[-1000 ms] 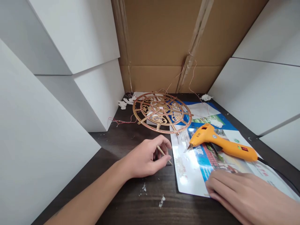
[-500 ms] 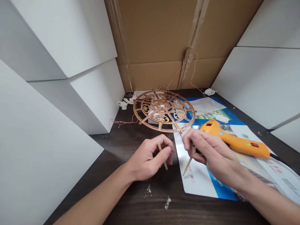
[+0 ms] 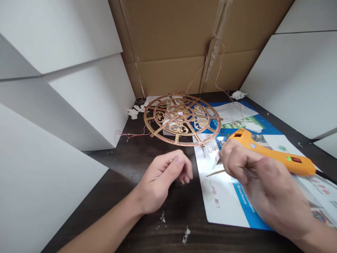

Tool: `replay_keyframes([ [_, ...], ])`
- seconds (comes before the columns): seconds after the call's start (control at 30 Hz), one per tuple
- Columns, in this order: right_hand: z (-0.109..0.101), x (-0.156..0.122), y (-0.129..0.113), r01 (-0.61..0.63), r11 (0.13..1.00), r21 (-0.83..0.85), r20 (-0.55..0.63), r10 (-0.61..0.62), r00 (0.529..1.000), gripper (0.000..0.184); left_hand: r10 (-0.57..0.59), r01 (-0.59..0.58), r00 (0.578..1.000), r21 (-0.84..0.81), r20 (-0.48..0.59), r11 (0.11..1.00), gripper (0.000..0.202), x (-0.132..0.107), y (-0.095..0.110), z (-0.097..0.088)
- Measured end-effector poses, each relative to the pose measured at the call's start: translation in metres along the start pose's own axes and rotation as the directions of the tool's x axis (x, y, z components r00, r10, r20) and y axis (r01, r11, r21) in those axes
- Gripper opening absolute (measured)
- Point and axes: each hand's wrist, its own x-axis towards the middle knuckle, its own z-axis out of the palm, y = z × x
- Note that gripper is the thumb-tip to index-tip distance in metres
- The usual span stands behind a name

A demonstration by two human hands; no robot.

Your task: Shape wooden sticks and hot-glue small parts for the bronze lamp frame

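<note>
My left hand (image 3: 164, 177) rests on the dark wooden table (image 3: 147, 225) with its fingers pinched on a thin wooden stick, only the stick's ends showing. My right hand (image 3: 259, 184) is closed on a second thin wooden stick (image 3: 214, 173), whose tip points left over a glossy printed sheet (image 3: 223, 200). An orange hot glue gun (image 3: 268, 154) lies on that sheet just behind my right hand, its nozzle close to the stick. A round gold filigree disc (image 3: 181, 119) threaded with fine copper wire lies flat farther back.
White foam blocks (image 3: 65, 95) wall in the left side, and more white blocks (image 3: 297, 80) the right. A brown cardboard box (image 3: 184, 42) closes the back. White crumbs (image 3: 186, 234) and glue scraps (image 3: 133, 113) lie on the table. The glue gun's black cord runs off right.
My right hand rose from lying flat at the sheet's near edge, took a stick and brought it up beside the glue gun's nozzle. My left hand kept its stick, turning it more upright.
</note>
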Motion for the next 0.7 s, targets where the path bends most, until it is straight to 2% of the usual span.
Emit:
replay_keyframes([
  [0.13, 0.001, 0.000, 0.001, -0.016, 0.999, 0.032, 0.125, 0.012, 0.992, 0.078, 0.040, -0.046, 0.999, -0.311, -0.026, 0.949, 0.053, 0.000, 0.008, 0.009],
  [0.2, 0.002, 0.000, 0.004, -0.023, 0.999, 0.026, 0.164, 0.018, 0.986, 0.081, 0.013, -0.012, 1.000, -0.420, -0.001, 0.908, 0.060, -0.002, 0.018, 0.011],
  [0.3, 0.002, 0.000, 0.009, -0.039, 0.999, 0.017, 0.163, 0.036, 0.986, 0.076, -0.038, 0.076, 0.996, -0.520, 0.085, 0.851, 0.057, -0.005, 0.031, 0.009],
  [0.43, 0.001, -0.002, 0.014, -0.036, 0.999, -0.003, 0.157, 0.036, 0.987, 0.072, -0.107, 0.211, 0.965, -0.473, 0.239, 0.855, 0.051, -0.006, 0.036, 0.004],
  [0.57, 0.001, -0.005, 0.017, -0.042, 0.999, -0.008, 0.149, 0.043, 0.988, 0.072, -0.183, 0.305, 0.932, -0.401, 0.313, 0.864, 0.046, -0.005, 0.030, -0.001],
  [0.7, 0.001, -0.004, 0.012, -0.072, 0.997, -0.014, 0.128, 0.074, 0.989, 0.074, -0.213, 0.338, 0.890, -0.270, 0.403, 0.902, 0.043, -0.005, 0.024, -0.004],
])
